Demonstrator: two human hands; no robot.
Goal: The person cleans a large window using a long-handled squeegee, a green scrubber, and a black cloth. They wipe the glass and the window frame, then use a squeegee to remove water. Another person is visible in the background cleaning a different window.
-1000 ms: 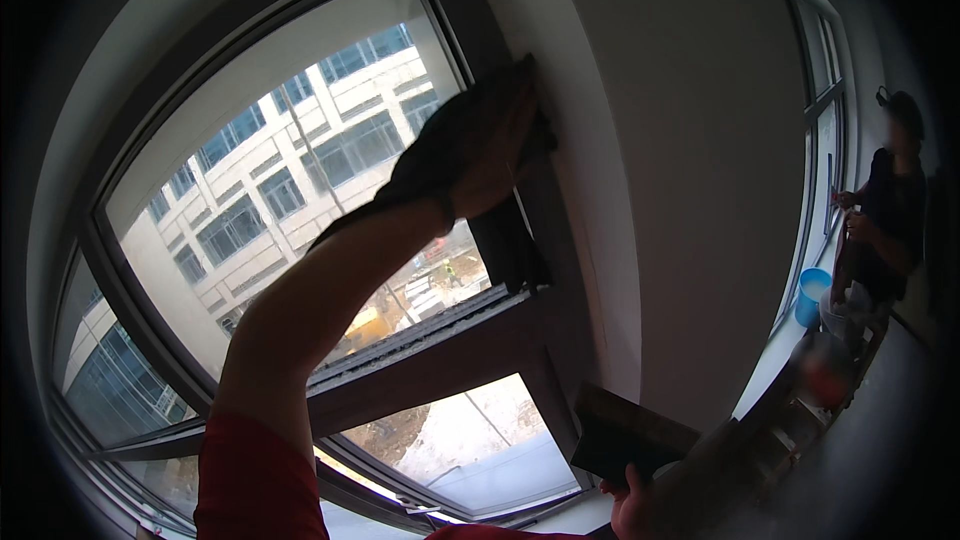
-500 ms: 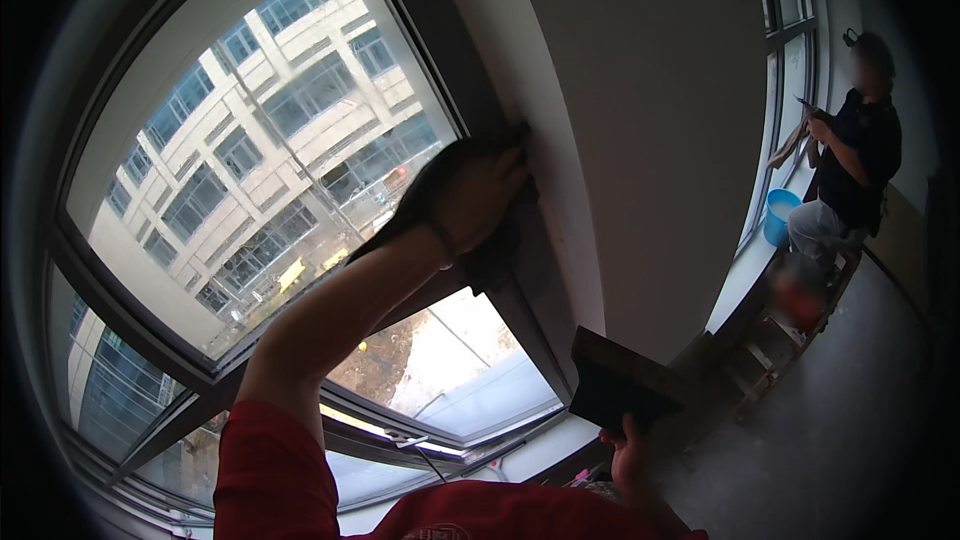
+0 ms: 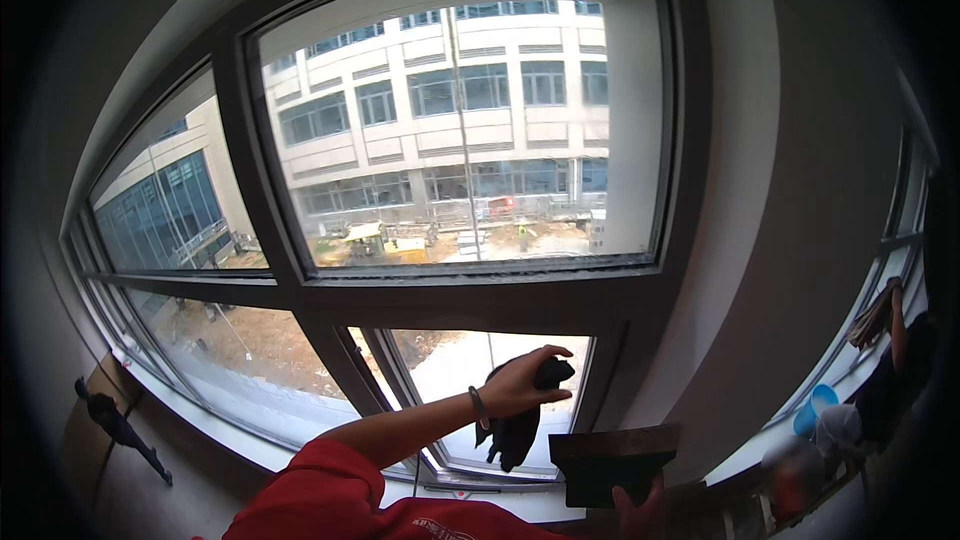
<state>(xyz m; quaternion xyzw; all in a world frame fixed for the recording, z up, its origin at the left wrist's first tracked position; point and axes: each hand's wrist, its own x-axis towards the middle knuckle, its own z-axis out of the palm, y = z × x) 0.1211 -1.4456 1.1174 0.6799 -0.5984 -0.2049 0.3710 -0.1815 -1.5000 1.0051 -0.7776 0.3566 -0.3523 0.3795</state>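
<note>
My left hand [image 3: 522,383] is closed round a bunched dark cloth [image 3: 515,435], which hangs below the fingers in front of the lower window opening. A band circles that wrist. At the lower right, my right hand [image 3: 640,510] grips a dark green flat tool [image 3: 612,480] from below, its thumb across the front. The tool has a wide, brownish upper edge; its exact kind is unclear. Above both hands is a large window pane [image 3: 450,140] in a dark frame [image 3: 470,305].
A white sill [image 3: 250,445] runs under the windows. On the right, another person [image 3: 885,380] holds a cloth [image 3: 873,318] up at a window, near a blue bucket [image 3: 815,410]. A dark long-handled object [image 3: 120,430] stands at the far left.
My left hand has come down from the frame's right side with the cloth. The view has turned and levelled. The other person's hand is now raised against the window.
</note>
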